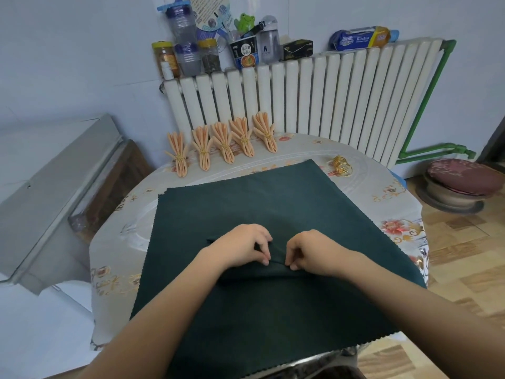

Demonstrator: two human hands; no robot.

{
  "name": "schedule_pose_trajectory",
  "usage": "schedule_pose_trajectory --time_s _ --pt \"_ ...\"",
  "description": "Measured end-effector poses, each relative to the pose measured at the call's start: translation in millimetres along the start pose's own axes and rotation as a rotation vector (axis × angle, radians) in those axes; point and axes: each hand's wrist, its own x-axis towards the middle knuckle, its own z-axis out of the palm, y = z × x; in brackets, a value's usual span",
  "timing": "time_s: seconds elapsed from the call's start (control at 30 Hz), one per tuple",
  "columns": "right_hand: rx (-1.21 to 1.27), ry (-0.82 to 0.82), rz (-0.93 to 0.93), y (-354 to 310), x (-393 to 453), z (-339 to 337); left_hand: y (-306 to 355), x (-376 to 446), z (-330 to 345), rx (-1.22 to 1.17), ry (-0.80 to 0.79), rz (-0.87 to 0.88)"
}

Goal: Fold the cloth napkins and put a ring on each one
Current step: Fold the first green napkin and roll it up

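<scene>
Round table with floral plastic cover (393,203) carries everything. Biggest item on it is the dark green square cloth napkin (273,203), spread flat with one corner pointing away from you, near edge hanging over the table's front. Back left, by the white radiator (328,99), five peach pleated cloth napkins (222,144) are lined up, each already ringed. Stack of gold wire napkin rings (342,165) sits just off the green napkin's far right edge, untouched. Your left hand (240,248) and right hand (311,251) are side by side mid-cloth, fingers curled, each pinching a raised ridge of green fabric. Looks like first pleat of the accordion fold. Next move, my read: keep the ridge straight, gather even pleats across, then hold the bundle one-handed and reach for a ring.
</scene>
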Motion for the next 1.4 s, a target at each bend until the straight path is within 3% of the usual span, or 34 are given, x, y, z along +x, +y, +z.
schedule_pose_trajectory --time_s 0.17,0.6,0.93,1.2,1.34,1.4 --pt "0.022 -0.113 0.102 -6 14 -4 14 23 -15 0.164 -0.188 -0.097" --pt "-0.046 -0.066 0.263 -8 9 9 35 39 -23 0.405 -0.458 -0.234" --pt "-0.099 0.052 0.265 -7 -3 22 50 17 -24 0.430 -0.370 -0.252" --pt "-0.160 0.216 0.164 -9 -18 40 60 -1 -16 0.584 -0.339 -0.162" --pt "-0.207 0.346 0.064 -8 -23 43 65 -14 -18 0.643 -0.215 -0.098" --pt "-0.228 0.480 -0.025 -7 -22 45 68 -19 -22 0.794 -0.080 -0.015"
